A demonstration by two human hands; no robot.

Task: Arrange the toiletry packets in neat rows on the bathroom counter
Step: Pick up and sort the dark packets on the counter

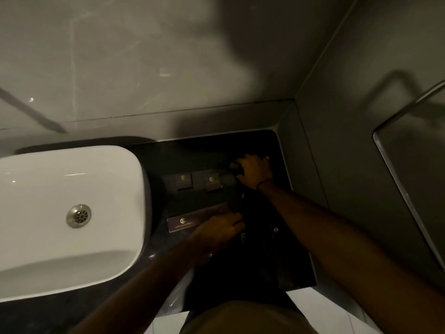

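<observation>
Packets lie on the dark bench (284, 261) in dim light, beside the white basin (60, 213). Right hand (254, 173) is at the far end of the bench, fingers curled around a small dark object (233, 166); what that object is cannot be told. Just to the left of this hand sits a row of small square packets (184, 180), roughly level but slightly skewed to one another. Left hand (220, 231) rests palm down, fingers flat, on the near end of a long packet (185, 221), pressing rather than gripping it. Another packet with a logo (276, 230) lies to the right of the left hand, barely visible.

Recommended procedure: slide each packet flat along the surface; align its edge with its neighbour before releasing pressure. Square the long packet parallel to the small row.

Clearances: the basin wall lies close to the left of the left hand. The side wall (313, 177) bounds the bench just right of the right hand. Open surface appears between the two hands and towards the near edge.
</observation>
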